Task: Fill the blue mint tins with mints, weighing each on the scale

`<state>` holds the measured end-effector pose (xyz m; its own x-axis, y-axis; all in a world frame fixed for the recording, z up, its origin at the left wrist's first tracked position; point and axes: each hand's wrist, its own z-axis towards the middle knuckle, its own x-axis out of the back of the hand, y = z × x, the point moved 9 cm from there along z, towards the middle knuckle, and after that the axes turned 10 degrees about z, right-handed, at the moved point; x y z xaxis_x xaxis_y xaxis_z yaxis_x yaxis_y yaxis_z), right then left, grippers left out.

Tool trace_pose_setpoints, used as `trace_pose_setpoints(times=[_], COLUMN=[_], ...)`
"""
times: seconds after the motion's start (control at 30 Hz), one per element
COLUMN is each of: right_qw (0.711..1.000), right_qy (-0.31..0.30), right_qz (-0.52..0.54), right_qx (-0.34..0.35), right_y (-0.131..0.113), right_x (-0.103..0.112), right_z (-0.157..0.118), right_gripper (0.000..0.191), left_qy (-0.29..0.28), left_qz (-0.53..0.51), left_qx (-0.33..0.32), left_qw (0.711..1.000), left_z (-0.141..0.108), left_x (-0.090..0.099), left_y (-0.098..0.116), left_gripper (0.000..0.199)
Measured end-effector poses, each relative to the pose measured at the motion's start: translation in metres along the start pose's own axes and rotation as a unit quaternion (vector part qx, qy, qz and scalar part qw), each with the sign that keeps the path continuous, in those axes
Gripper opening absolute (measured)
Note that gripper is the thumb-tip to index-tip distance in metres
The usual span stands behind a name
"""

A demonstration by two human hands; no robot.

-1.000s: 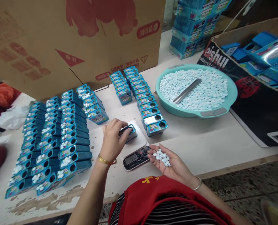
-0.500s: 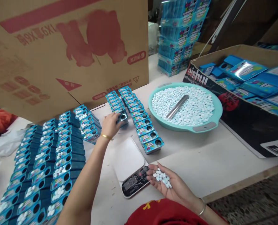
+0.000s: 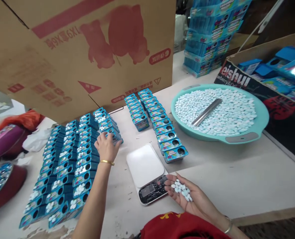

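Observation:
My left hand (image 3: 107,147) grips a small blue candy box (image 3: 116,136) at the near end of a short row, partly hidden by my fingers. White candies sit on top of other boxes in that row. Palm up and cupped, my right hand (image 3: 191,196) holds several white candies (image 3: 181,190) beside a kitchen scale (image 3: 147,167). Nothing lies on the scale's white plate. Behind it, two rows of blue boxes (image 3: 172,144) with round holes in their tops run back toward a large carton.
A turquoise basin (image 3: 242,138) of white candies, with a metal tube (image 3: 207,112) on them, stands at right. Long rows of blue boxes (image 3: 81,171) fill the left. The large carton (image 3: 92,49) blocks the back; an open carton (image 3: 252,83) is far right.
My left hand has moved left from the near end of a middle row to the short left row, and that middle row's front box is gone. My right hand still holds candies. The view shifted.

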<state>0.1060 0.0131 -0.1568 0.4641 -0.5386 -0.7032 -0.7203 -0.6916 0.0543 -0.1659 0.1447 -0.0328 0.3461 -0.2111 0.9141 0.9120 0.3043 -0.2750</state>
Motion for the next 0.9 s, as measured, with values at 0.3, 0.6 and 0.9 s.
trace_pose_setpoints(times=[0.3,0.6,0.9], right_qw=[0.999,0.999,0.996], right_qy=[-0.013,-0.029,-0.07], right_qz=[-0.006,-0.016,0.055], right_qx=[0.036,0.032,0.013], right_y=[-0.007,-0.005,-0.005], right_x=[0.007,0.004,0.004], right_z=[-0.009,-0.019,-0.02], right_gripper=[0.016,0.018,0.018], left_qy=[-0.002,-0.126,-0.095], left_qz=[-0.03,-0.057,-0.255], left_qx=[-0.149,-0.318,-0.397], left_qw=[0.988,0.938,0.877], left_z=[-0.024,-0.079,-0.148], left_x=[0.056,0.079,0.118], left_y=[0.027,0.122,0.169], left_gripper=[0.026,0.019,0.019])
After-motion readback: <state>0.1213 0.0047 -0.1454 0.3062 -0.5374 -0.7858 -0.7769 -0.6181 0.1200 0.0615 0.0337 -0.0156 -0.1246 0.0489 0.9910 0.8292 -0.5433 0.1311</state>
